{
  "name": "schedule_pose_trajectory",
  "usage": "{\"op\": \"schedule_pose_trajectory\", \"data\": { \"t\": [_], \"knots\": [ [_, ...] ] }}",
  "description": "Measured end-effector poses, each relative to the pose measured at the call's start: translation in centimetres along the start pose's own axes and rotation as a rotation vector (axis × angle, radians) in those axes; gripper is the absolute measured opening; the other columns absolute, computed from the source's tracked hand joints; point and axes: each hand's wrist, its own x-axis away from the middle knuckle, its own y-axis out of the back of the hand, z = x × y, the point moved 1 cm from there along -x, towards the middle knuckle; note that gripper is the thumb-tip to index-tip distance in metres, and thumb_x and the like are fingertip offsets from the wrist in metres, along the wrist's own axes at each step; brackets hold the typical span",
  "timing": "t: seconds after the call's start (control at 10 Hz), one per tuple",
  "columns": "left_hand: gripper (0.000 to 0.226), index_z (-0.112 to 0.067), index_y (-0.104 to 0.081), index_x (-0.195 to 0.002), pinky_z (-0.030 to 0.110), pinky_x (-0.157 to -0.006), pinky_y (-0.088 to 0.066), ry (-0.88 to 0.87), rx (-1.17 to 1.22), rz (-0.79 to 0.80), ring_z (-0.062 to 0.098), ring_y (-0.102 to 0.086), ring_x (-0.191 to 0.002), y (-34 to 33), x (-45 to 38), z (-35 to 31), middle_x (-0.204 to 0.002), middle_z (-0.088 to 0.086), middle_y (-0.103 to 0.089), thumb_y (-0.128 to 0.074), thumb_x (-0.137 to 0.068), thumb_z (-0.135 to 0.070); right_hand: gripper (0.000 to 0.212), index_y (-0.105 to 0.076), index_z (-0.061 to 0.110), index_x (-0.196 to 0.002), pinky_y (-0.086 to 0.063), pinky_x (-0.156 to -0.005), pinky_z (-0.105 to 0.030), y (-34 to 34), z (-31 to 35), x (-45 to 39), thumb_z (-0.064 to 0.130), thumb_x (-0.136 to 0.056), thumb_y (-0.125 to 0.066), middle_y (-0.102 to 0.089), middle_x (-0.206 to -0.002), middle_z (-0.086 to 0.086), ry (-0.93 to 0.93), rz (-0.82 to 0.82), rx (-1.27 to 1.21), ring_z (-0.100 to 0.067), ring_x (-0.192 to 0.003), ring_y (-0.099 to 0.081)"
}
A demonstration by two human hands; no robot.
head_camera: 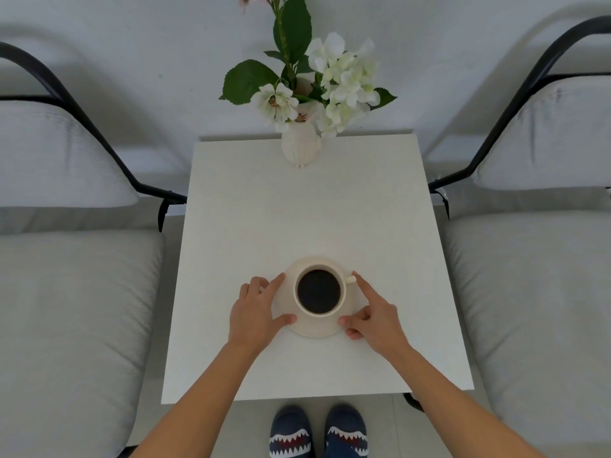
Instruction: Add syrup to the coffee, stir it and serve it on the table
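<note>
A cream cup (344, 296) full of black coffee (319, 291) stands on a matching saucer (314, 328), which rests on the small white table (297, 219) near its front edge. The cup's handle points right. My left hand (253, 312) holds the saucer's left rim between thumb and forefinger. My right hand (377, 319) holds the right rim the same way, its forefinger beside the handle. No syrup or spoon is in view.
A white vase (301, 147) with white flowers and green leaves stands at the table's far edge. Grey cushioned chairs with black frames flank the table, one on the left (66, 309) and one on the right (535, 292). My shark-print shoes (317, 431) show below the table.
</note>
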Motion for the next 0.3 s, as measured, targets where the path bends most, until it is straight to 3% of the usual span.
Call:
{"op": "schedule_pose_trajectory", "data": {
  "t": [0.1, 0.2, 0.3],
  "knots": [
    [0.081, -0.029, -0.031, -0.159, 0.033, -0.099, -0.049, -0.019, 0.036, -0.002, 0.022, -0.044, -0.131, -0.1, 0.2, 0.2, -0.145, 0.001, -0.045, -0.07, -0.09, -0.049, 0.085, -0.035, 0.029, -0.149, -0.062, -0.07, -0.03, 0.9, -0.2, 0.7, -0.002, -0.081, -0.074, -0.07, -0.075, -0.019, -0.006, -0.034, 0.004, -0.022, -0.067, -0.071],
    [0.066, -0.021, -0.035, -0.157, 0.036, -0.108, -0.046, -0.055, 0.096, -0.045, 0.025, -0.044, -0.136, 0.0, 0.8, 0.4, -0.15, 0.006, -0.046, -0.064, -0.099, -0.031, 0.057, -0.052, 0.018, -0.138, -0.062, -0.073, -0.036, 2.7, 1.3, 2.2, -0.001, -0.086, -0.068, -0.072, -0.082, -0.013, -0.066, -0.114, 0.053, -0.025, -0.073, -0.072],
    [0.052, -0.015, -0.047, -0.151, 0.043, -0.112, -0.045, -0.071, 0.093, -0.171, 0.031, -0.048, -0.138, -0.6, 1.5, 1.5, -0.15, 0.012, -0.051, -0.061, -0.1, -0.015, 0.034, -0.065, 0.014, -0.12, -0.06, -0.064, -0.029, 5.4, 4.9, 4.7, 0.003, -0.088, -0.068, -0.074, -0.073, -0.003, 0.034, -0.294, -0.059, -0.02, -0.071, -0.072]
  ]
}}
